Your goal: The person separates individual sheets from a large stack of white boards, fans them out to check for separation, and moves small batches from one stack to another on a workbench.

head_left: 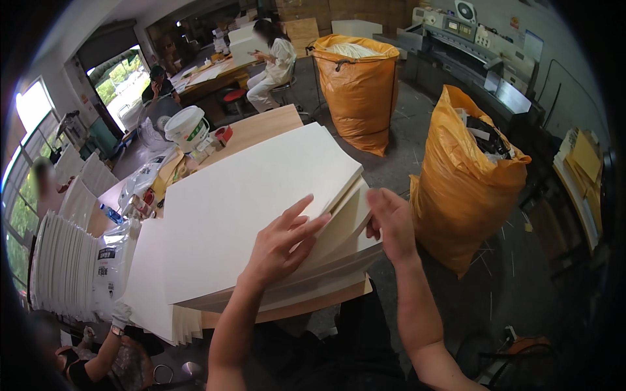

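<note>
- The left hand [282, 244] lies palm down on the top sheet of a stack of large cream boards [248, 208], fingers spread and loose, closed on nothing.
- The right hand [390, 225] is at the stack's near right corner, fingers curled against the edges of the upper sheets, which are lifted and fanned apart there; whether it pinches a sheet I cannot tell.
- The stack rests on a wooden counter [261, 127] and overhangs its near edge.
- Beyond the stack on the counter stand a white bucket [185, 129] and small clutter.
- Left of the stack are bundles of white sheets on edge [62, 267], some wrapped in clear plastic.
- Two full orange sacks [355, 85] [466, 189] stand on the floor to the right.
- A seated person in white [274, 62] works at a far table.
</note>
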